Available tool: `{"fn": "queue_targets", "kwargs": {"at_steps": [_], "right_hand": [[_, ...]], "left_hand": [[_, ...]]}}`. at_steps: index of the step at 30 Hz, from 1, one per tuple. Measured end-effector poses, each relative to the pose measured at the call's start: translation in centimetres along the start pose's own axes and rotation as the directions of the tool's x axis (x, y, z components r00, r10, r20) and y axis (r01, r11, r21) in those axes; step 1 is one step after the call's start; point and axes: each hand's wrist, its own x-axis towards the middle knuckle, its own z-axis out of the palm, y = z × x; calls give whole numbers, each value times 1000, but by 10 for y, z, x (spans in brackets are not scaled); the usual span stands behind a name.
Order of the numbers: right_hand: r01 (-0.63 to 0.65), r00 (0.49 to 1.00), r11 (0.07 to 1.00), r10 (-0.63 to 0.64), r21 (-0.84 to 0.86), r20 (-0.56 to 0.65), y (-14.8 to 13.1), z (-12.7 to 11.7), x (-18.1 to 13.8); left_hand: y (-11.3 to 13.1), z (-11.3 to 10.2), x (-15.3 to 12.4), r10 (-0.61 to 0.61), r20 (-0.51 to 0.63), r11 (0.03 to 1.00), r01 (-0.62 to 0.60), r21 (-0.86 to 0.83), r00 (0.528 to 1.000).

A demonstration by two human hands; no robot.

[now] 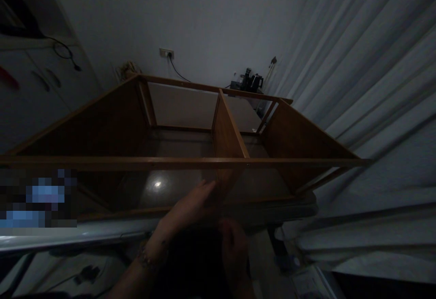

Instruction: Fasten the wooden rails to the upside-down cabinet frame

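A brown wooden frame [190,163] stands before me, split by an upright divider panel [230,126]. My left hand [192,203] reaches to the near end of this divider. Its fingers are stretched out, with the tips against or close beside the panel's left face; the dark hides whether they touch. Below the lower front rail my right hand [235,240] is closed, fingers curled, just under the divider's near end. Whatever it may hold is too dark to make out. A small screw head [248,165] shows in the upper front rail.
The frame rests on a table [136,227] with a pale edge. A pale curtain [381,85] hangs at right. White cabinets [41,76] stand at left. Behind the frame are a wall socket [166,53] with a plugged-in cord and a dark kettle [257,82].
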Motion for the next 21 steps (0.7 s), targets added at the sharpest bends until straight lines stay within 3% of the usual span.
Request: {"fn": "queue_targets", "kwargs": {"at_steps": [4, 8, 10, 13, 15, 17, 19, 21], "right_hand": [[-306, 951, 913, 304, 271, 50, -1, 8, -9], [-353, 932, 860, 356, 368, 61, 8, 14, -15], [-260, 963, 924, 270, 281, 5, 16, 13, -14], [8, 996, 999, -5, 36, -90, 26, 5, -6], [224, 971, 966, -233, -131, -58, 29, -2, 1], [365, 929, 897, -369, -248, 35, 28, -9, 5], [389, 921, 875, -379, -287, 91, 23, -12, 6], [302, 953, 918, -290, -258, 85, 18, -9, 3]], "left_hand": [[0, 2, 0, 6, -9, 1000, -6, 24, 1000], [-2, 5, 2, -1, -14, 998, 2, 61, 1000], [-3, 6, 2, -2, -7, 997, 3, 76, 1000], [-1, 4, 3, -4, 0, 995, 4, 95, 1000], [1, 3, 3, -4, -5, 995, 4, 97, 1000], [4, 2, 2, -19, 0, 996, 19, 91, 1000], [6, 1, 2, -42, 6, 995, 41, 95, 999], [8, 0, 2, -59, 11, 993, 57, 103, 998]]}}
